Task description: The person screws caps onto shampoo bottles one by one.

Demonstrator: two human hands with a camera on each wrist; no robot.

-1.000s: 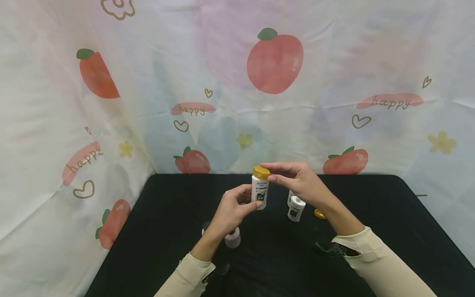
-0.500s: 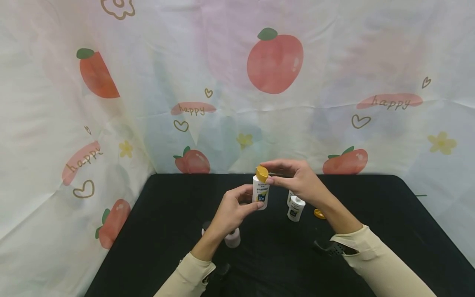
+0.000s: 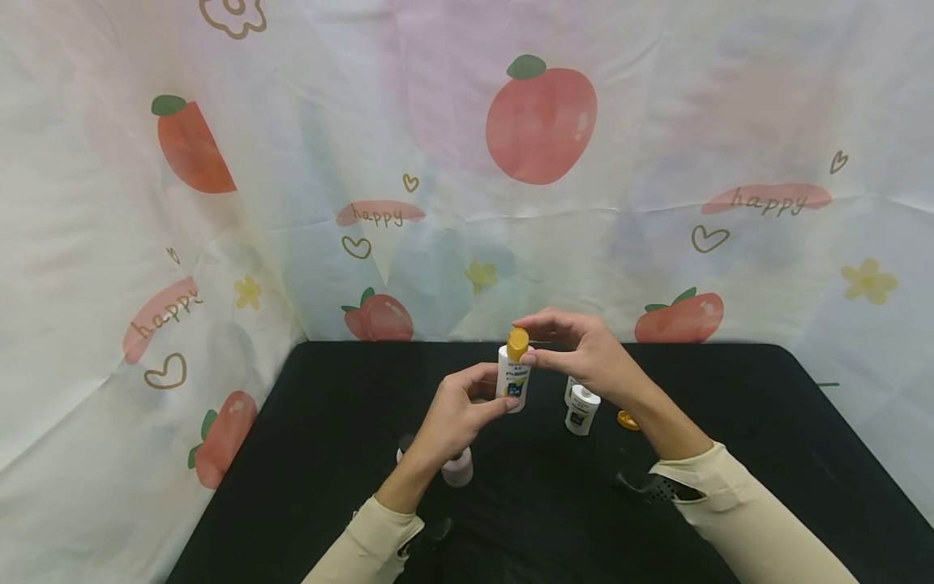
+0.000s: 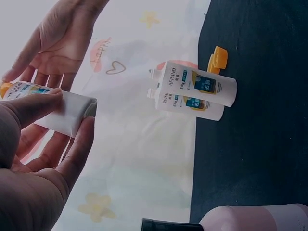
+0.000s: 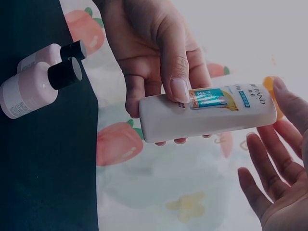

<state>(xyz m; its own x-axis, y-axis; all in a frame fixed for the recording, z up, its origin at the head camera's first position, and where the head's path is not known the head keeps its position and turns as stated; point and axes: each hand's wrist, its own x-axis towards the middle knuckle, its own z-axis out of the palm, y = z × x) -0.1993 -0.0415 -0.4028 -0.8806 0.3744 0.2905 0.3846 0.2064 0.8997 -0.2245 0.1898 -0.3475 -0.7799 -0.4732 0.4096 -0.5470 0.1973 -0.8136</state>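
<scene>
My left hand (image 3: 456,412) holds a white lotion bottle (image 3: 513,380) upright above the table, thumb in front and fingers behind. On top is a yellow cap (image 3: 517,344), pinched between the thumb and fingers of my right hand (image 3: 587,349). The right wrist view shows the held bottle (image 5: 211,113) lengthwise, its cap partly hidden by the right thumb. Two matching bottles stand uncapped behind the hands, a nearer bottle (image 4: 204,84) and a farther bottle (image 4: 185,105), their spouts bare. Beside them lie yellow caps (image 4: 220,58), partly overlapping.
Two pink bottles with black caps stand at the left, a nearer pink bottle (image 5: 31,91) and another pink bottle (image 5: 43,55); the left forearm partly covers them in the head view. A black cloth covers the table (image 3: 693,519). A fruit-print curtain (image 3: 467,146) hangs behind it.
The yellow cap has turned on the bottle, its broad side swinging round to a narrow one. My right fingers rose slightly with the turn; my left hand stays nearly still.
</scene>
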